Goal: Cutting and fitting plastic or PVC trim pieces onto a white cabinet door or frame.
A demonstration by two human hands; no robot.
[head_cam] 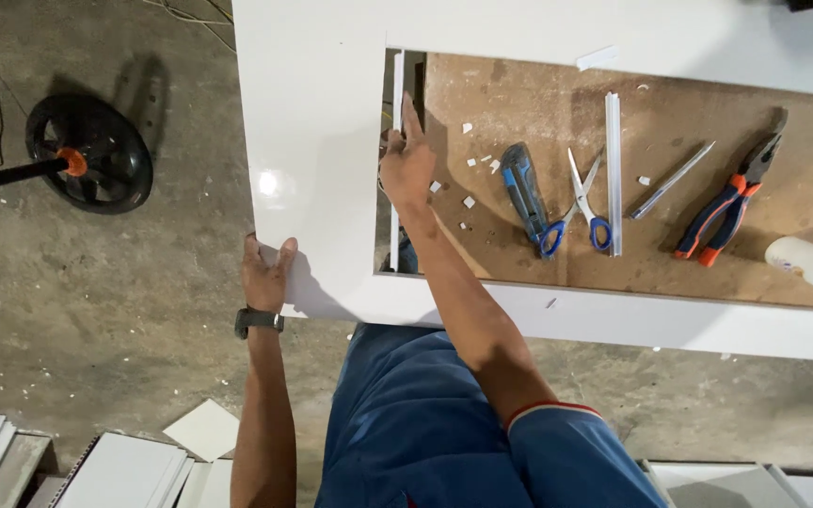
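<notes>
A large glossy white frame panel (317, 141) lies over a brown workbench (538, 235), its rectangular opening showing the bench top. My left hand (265, 273), with a black wristwatch, grips the panel's near left corner edge. My right hand (406, 165) reaches into the opening and presses flat against a thin white strip (397, 89) along the inner left edge of the frame.
On the bench lie a blue utility knife (522, 183), blue-handled scissors (581, 202), a white trim strip (613, 169), a metal blade or file (672, 179), orange-and-blue pliers (731, 202) and a white glue bottle (811, 263). A black fan base (91, 150) stands on the concrete floor; white panels (124, 466) are stacked below.
</notes>
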